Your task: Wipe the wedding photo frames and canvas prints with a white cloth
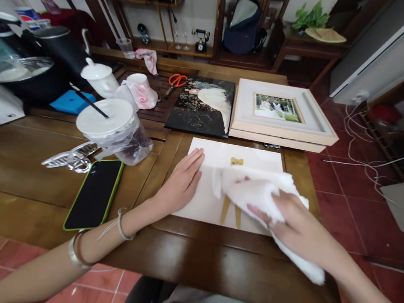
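Note:
A white board (202, 202) lies flat on the wooden table in front of me, with a gold bow-and-ribbon shape (237, 162) on it. My left hand (182, 181) rests flat on the board's left edge, fingers stretched out and holding nothing. In my right hand (293, 226) is a bunched white cloth (257, 190), pressed over the board and slightly blurred. The cloth covers the middle of the gold shape, and one end of it hangs toward the table's front edge.
Behind the board lie a dark photo panel (203, 106) and stacked pale frames (287, 113). Orange-handled scissors (177, 81) are at the back. On the left are a phone (93, 195), a bagged cup (114, 126), a teapot (99, 77) and a black pot (34, 78).

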Tool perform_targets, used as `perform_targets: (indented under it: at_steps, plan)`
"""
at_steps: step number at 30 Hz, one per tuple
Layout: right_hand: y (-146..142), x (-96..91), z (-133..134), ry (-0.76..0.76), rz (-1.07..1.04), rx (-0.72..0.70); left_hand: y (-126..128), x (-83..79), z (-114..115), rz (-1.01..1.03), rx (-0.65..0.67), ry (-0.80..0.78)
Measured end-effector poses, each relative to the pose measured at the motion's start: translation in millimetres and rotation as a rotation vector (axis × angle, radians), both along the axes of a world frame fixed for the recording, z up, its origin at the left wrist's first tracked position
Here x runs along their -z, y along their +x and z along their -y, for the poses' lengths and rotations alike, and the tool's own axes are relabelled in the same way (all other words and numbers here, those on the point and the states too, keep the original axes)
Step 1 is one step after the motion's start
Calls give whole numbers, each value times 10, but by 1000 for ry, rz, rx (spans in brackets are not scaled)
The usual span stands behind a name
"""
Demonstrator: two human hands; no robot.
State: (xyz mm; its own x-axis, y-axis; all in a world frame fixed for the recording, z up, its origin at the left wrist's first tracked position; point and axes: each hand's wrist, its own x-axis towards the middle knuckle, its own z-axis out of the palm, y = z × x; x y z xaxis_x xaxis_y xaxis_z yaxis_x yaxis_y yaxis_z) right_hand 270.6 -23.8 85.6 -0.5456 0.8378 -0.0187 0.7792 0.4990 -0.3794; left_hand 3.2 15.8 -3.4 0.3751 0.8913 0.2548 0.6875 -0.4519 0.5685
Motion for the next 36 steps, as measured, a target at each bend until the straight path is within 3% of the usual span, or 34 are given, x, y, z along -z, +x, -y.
perform_targets:
  at_steps: [3, 6, 9, 14, 20, 24, 26, 30, 33, 36]
  plan:
    - [-201, 54, -310, 59, 85, 55, -1, -10, 3, -5, -4, -9]
    - [-445, 117, -493, 125, 137, -34, -3, -12, 3, -2, -5, -11]
    - [-601, 164, -513, 174, 196, -100, -5, -7, 0, 12, 0, 2]
    - [-592, 168, -183, 153, 195, -270, -9, 0, -2, 6, -3, 5]
    - [-463, 115, 427, -42, -40, -396, -10, -10, -2, -13, -3, -20]
    - [-365, -5, 481, -102, -101, -474, -9, 2, -6, 6, 9, -2]
    - [-315, -78, 366, -108, -91, -452, -11, 11, -7, 18, 9, 1]
    - [-300, -142, -33, -34, -38, -252, -18, 3, -3, 21, 5, -29]
    - [-416, -84, -334, 49, 28, -81, -24, -12, 0, 33, 5, -50]
    - [-602, 48, -492, 135, 61, -31, -29, -17, -1, 81, -5, -58]
